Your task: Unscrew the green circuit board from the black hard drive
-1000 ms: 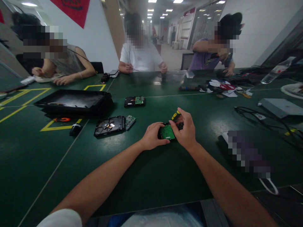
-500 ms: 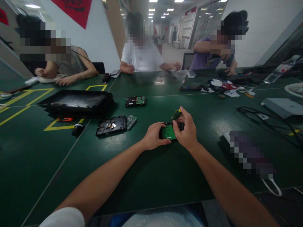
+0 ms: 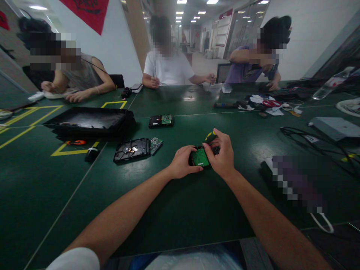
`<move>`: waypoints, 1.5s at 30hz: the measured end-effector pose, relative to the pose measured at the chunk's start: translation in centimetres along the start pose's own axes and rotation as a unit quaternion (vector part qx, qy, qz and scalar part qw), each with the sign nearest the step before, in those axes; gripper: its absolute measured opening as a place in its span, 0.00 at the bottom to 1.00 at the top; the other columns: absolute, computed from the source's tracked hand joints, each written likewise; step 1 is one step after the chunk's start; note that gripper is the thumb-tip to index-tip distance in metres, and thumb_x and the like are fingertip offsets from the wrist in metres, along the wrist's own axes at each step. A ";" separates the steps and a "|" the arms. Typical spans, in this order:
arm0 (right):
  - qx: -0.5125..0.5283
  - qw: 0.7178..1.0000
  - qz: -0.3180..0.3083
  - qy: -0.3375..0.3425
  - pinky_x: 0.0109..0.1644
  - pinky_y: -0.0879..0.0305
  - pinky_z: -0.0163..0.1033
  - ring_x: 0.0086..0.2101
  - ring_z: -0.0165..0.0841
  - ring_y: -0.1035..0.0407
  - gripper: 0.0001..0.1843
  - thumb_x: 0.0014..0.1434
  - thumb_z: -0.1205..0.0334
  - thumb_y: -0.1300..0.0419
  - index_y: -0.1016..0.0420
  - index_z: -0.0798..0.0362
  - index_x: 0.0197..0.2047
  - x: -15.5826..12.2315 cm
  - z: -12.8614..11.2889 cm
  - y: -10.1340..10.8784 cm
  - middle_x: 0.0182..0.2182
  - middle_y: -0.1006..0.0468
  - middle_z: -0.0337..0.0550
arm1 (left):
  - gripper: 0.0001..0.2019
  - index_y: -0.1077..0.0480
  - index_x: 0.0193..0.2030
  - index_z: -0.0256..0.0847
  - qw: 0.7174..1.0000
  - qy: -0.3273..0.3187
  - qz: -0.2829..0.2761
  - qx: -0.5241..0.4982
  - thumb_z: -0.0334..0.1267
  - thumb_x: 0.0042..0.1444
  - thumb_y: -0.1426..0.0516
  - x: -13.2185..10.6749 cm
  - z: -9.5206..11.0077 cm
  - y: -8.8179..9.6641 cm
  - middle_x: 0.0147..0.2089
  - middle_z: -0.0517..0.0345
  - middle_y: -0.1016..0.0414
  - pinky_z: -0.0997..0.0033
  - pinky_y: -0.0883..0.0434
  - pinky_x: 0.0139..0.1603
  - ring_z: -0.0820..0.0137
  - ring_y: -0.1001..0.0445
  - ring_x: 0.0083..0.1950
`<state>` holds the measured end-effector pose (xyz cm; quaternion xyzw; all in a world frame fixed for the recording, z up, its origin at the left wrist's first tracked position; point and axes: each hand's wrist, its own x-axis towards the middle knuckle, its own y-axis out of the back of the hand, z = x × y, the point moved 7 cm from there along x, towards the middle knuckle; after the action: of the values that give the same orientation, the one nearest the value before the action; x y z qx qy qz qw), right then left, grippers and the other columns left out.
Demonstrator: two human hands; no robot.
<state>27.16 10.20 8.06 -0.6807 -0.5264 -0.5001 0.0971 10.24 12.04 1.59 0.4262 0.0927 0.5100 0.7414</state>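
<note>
A hard drive with a green circuit board facing up lies on the table in front of me. My left hand grips its left side, thumb along the near edge and fingers over the far edge. Above the drive's right part, my right hand holds a screwdriver by its green and yellow handle. The tip is hidden behind the fingers. Left of my hands lies another hard drive with a loose circuit board against its right end. Farther back sits a third hard drive.
Black trays are stacked at the left, near a computer mouse. On the right are a blurred-out phone-like object, black cables and a grey box. A plastic bottle leans farther back. Three people sit across the green table.
The screwdriver handle has tilted slightly in my right hand. My left hand and the hard drive stay in place.
</note>
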 end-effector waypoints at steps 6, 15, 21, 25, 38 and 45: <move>-0.006 1.000 -0.002 0.008 0.47 0.18 0.53 0.46 0.41 0.24 0.36 0.67 0.62 0.40 0.47 0.42 0.74 0.0 -0.2 0.0 0.58 0.30 0.52 | 0.38 0.34 0.61 0.45 1.000 0.002 -0.001 0.007 0.55 0.47 0.28 0.0 -0.1 0.0 0.67 0.44 0.30 0.45 0.36 0.69 0.49 0.32 0.69; -0.009 1.000 -0.003 0.007 0.48 0.19 0.53 0.46 0.41 0.24 0.37 0.67 0.63 0.39 0.47 0.42 0.74 0.0 -0.1 0.1 0.60 0.31 0.52 | 0.38 0.33 0.61 0.44 1.000 0.003 -0.001 0.002 0.56 0.47 0.28 0.0 -0.2 -0.1 0.67 0.44 0.31 0.44 0.36 0.69 0.48 0.33 0.69; -0.001 1.000 -0.001 0.011 0.44 0.18 0.51 0.45 0.41 0.25 0.37 0.65 0.61 0.36 0.44 0.40 0.73 0.1 -0.4 0.1 0.57 0.31 0.51 | 0.38 0.33 0.61 0.45 1.000 0.002 -0.002 0.000 0.55 0.46 0.28 0.0 -0.3 -0.1 0.67 0.44 0.31 0.43 0.36 0.69 0.47 0.33 0.69; -0.001 1.000 -0.006 0.004 0.48 0.18 0.53 0.46 0.41 0.25 0.36 0.68 0.63 0.40 0.47 0.41 0.74 0.1 -0.4 0.1 0.60 0.32 0.52 | 0.38 0.33 0.61 0.45 1.000 0.003 0.001 -0.002 0.55 0.46 0.28 0.0 -0.2 -0.1 0.67 0.44 0.31 0.43 0.36 0.69 0.47 0.33 0.69; -0.005 1.000 -0.017 0.009 0.44 0.18 0.49 0.44 0.39 0.27 0.36 0.68 0.63 0.40 0.47 0.39 0.75 0.1 -0.6 0.0 0.58 0.32 0.51 | 0.37 0.34 0.60 0.45 1.000 -0.008 0.007 0.006 0.55 0.46 0.28 0.0 -0.1 -0.1 0.66 0.45 0.30 0.44 0.35 0.69 0.48 0.31 0.68; -0.011 1.000 -0.021 0.010 0.48 0.19 0.51 0.45 0.39 0.28 0.37 0.68 0.63 0.41 0.48 0.40 0.75 0.1 -0.6 0.1 0.58 0.32 0.50 | 0.37 0.34 0.61 0.44 1.000 0.004 0.000 0.008 0.55 0.48 0.28 -0.1 0.0 0.0 0.67 0.43 0.30 0.43 0.37 0.69 0.48 0.33 0.69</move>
<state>26.84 9.86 8.50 -0.6656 -0.5337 -0.5148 0.0845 10.20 11.98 1.54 0.4300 0.0997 0.5111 0.7375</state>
